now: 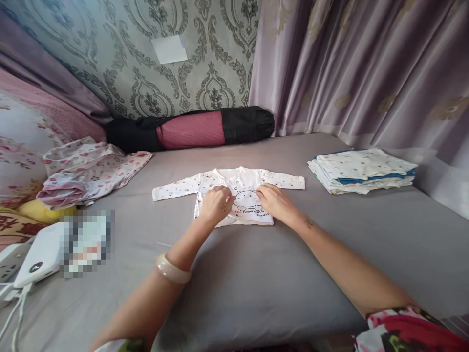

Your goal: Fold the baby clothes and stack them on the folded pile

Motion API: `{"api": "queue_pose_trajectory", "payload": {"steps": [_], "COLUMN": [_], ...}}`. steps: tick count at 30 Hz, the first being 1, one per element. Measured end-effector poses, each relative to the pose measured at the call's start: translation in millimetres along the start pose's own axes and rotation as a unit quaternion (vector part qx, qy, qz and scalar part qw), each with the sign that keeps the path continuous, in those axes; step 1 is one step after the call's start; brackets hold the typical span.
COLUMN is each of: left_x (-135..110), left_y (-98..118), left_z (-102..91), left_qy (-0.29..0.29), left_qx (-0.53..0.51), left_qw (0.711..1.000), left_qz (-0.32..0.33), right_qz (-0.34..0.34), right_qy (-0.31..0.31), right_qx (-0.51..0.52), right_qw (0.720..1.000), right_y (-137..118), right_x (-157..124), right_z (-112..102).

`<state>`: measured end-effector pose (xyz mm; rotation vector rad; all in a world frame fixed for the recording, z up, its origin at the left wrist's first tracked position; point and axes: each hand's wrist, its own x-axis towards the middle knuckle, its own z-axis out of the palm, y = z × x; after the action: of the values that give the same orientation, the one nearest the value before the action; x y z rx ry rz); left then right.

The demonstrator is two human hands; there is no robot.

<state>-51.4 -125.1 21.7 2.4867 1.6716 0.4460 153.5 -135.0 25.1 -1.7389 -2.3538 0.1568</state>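
Note:
A small white baby shirt (242, 190) with long sleeves and a cartoon print lies flat on the grey bed sheet (256, 274), sleeves spread left and right. My left hand (216, 204) rests on the shirt's left side with fingers curled, pinching the fabric. My right hand (274, 200) presses on the shirt's right side, fingers bent down onto the cloth. A pale bangle (171, 269) sits on my left wrist.
A stack of folded cloths (361, 170) lies at the right. Loose patterned clothes (88, 168) are heaped at the left by a floral pillow. A black and pink rolled bag (190, 129) lies against the wall. A white power bank with cable (36, 259) sits at the near left.

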Motion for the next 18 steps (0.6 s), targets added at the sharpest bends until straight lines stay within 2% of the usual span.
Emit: {"api": "queue_pose_trajectory", "payload": {"steps": [2,4,8,11,18], "left_x": [6,8,5,1,-11], "left_y": [5,8,6,2,-3], "left_z": [13.2,28.5,50.5,52.7,37.1], "left_qy": [0.000,-0.020,-0.067,-0.077,-0.126], "left_qx": [0.001,0.017,0.048,0.055,0.025], "left_qw": [0.999,0.997,0.995,0.995,0.990], "left_qz": [0.051,0.072,0.048,0.038,0.050], "right_qz": [-0.056,-0.087,-0.047,-0.029,-0.024], "right_qy": [0.036,0.031,-0.010,-0.015,-0.025], "right_qx": [-0.015,-0.034,-0.043,-0.042,-0.061], "right_qw": [0.998,0.995,0.998,0.999,0.998], "right_y": [-4,-7,-5,-1,-3], "right_x": [6,8,9,9,10], "right_z": [18,34,55,60,55]}}
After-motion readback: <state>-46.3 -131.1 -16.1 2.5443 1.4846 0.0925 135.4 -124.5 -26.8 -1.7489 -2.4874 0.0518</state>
